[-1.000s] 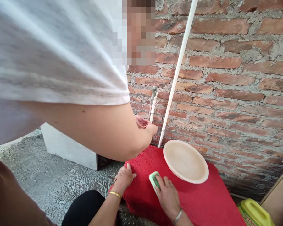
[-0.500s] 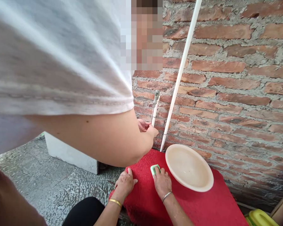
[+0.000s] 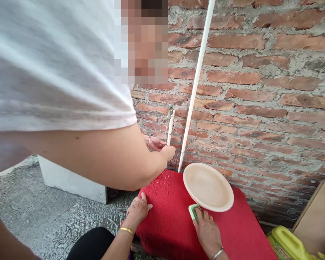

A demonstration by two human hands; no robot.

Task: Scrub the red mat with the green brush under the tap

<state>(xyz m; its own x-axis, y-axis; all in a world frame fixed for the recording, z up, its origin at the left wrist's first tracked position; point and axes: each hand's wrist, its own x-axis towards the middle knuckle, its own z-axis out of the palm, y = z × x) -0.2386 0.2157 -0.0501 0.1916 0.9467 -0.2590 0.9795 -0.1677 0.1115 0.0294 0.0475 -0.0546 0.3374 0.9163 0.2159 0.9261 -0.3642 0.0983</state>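
Observation:
My right hand (image 3: 209, 234), with a silver bracelet at the wrist, presses a green and white sponge (image 3: 193, 213) against the red cloth covering (image 3: 176, 216). The sponge sits just below the near rim of a cream basin (image 3: 208, 187). My left hand (image 3: 138, 209), a gold bangle on its wrist, rests on the left edge of the red covering, thumb and index finger apart; its other fingers are partly hidden. Beyond it, another person's hands (image 3: 162, 147) are together under a running tap (image 3: 170, 111).
The other person's bent arm (image 3: 105, 155) and pale sleeve (image 3: 70, 72) fill the left side. A white pipe (image 3: 196, 83) runs up the brick wall (image 3: 260, 94). At lower right are a yellow jug (image 3: 287, 242) and a cardboard panel (image 3: 316, 216). Wet concrete floor (image 3: 62, 213) lies left.
My right hand has slid the sponge right and towards me over the red covering, nearer the basin's front rim. The left hand stays at the edge. The view has shifted right.

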